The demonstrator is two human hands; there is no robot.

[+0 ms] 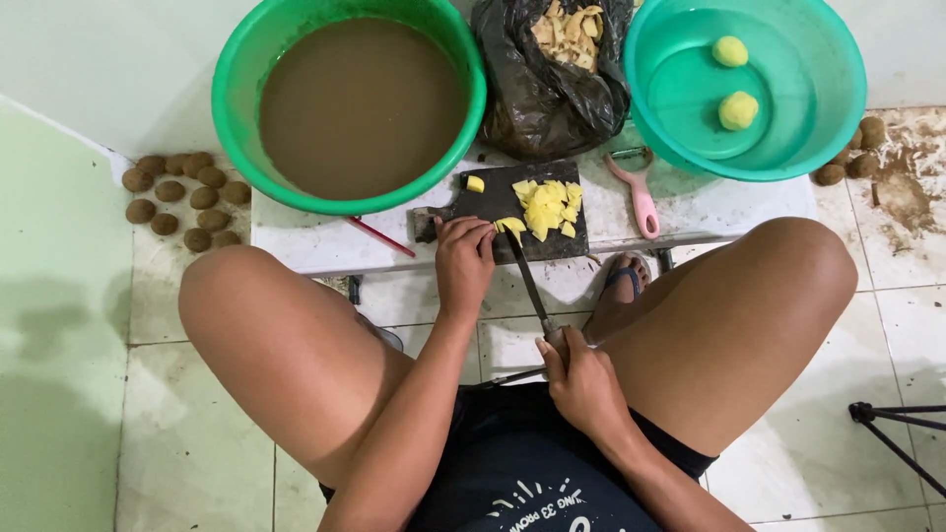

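I sit on the floor with a dark cutting board [493, 202] on a low white table [296, 241] in front of me. My left hand [463, 261] presses a yellow potato piece [510, 227] onto the board's near edge. My right hand [581, 379] grips the handle of a long knife [527, 281], whose blade points up toward that piece. A heap of cut yellow potato chunks [547, 207] lies on the board, and one small cube [475, 183] sits apart at its far left.
A green basin of muddy water [360, 103] stands at the back left, a black bag of peelings [552, 69] in the middle, a teal basin [788, 118] holding two peeled potatoes [737, 110] at the right. A pink peeler [639, 192] lies by the board. Unpeeled brown potatoes [182, 197] lie on the floor.
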